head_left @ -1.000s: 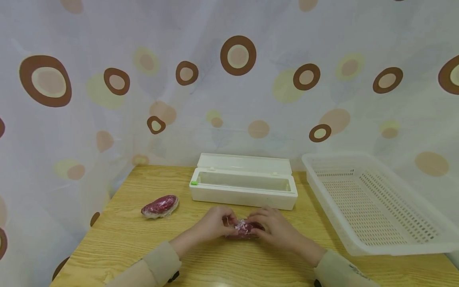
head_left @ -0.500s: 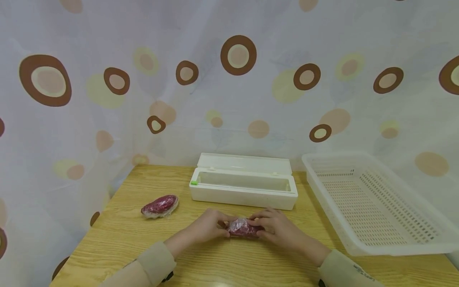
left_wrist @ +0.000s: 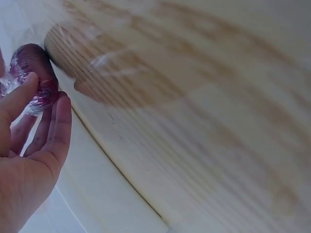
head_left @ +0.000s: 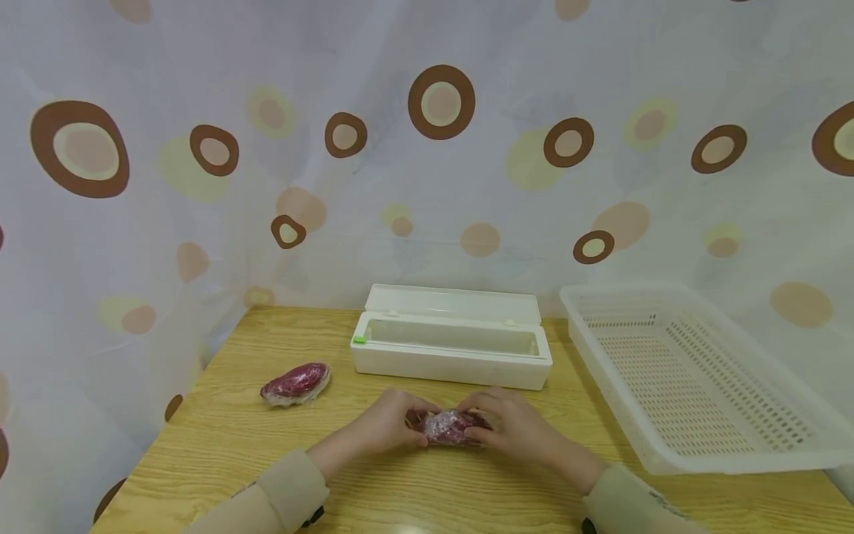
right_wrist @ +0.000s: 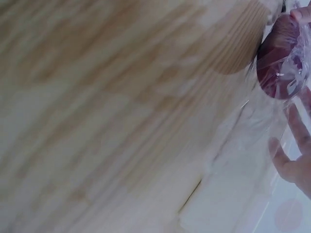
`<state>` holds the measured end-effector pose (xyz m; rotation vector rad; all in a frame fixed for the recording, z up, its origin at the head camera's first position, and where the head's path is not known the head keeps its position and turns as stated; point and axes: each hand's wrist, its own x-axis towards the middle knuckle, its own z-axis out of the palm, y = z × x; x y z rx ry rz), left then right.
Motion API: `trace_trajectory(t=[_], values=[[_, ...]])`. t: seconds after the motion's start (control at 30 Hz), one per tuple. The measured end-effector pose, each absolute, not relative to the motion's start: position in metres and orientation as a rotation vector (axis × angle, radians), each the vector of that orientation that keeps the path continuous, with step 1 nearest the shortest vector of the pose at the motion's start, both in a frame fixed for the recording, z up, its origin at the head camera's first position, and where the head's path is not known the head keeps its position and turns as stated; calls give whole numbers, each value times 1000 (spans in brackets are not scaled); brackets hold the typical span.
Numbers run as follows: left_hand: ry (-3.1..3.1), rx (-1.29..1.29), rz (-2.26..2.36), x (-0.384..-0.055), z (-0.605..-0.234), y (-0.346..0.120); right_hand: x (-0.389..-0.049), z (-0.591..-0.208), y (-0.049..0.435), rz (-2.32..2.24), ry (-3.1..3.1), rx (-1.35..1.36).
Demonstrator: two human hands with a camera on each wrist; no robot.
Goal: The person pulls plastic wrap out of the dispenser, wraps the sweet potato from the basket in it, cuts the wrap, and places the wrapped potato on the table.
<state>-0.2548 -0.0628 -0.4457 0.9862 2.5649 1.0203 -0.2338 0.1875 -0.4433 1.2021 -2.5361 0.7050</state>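
Note:
A purple-red sweet potato (head_left: 443, 429), wrapped in shiny clear film, lies on the wooden table in front of the person. My left hand (head_left: 387, 424) holds its left end between thumb and fingers; in the left wrist view the thumb lies against the wrapped sweet potato (left_wrist: 35, 63) with fingers curled beneath. At the other end, my right hand (head_left: 514, 426) grips with thumb and fingers. Crinkled film shows over the sweet potato (right_wrist: 278, 63) in the right wrist view, where part of that hand is cut off. A second wrapped sweet potato (head_left: 296, 383) rests to the left.
Behind the hands stands a long white box (head_left: 450, 366), its lid (head_left: 454, 302) raised and a green tab (head_left: 359, 340) at its left. On the right is a white perforated plastic basket (head_left: 620, 404). A patterned curtain (head_left: 373, 193) hangs behind the table (head_left: 414, 497).
My left hand has drawn slightly left and changed its hold from the film on top to the sweet potato's left end. The right fingers have shifted a little. More of the wrapped middle shows.

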Motion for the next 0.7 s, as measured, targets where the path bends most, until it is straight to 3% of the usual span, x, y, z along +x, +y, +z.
trace_trajectory(t=[0.4,0.7], values=[[2502,963,1084,-256,-448,-62,-234,-445,176,724,-2762,1051],[2476,917,1081,-259,-452,-62,-233,-443,174,762,-2747,1097]])
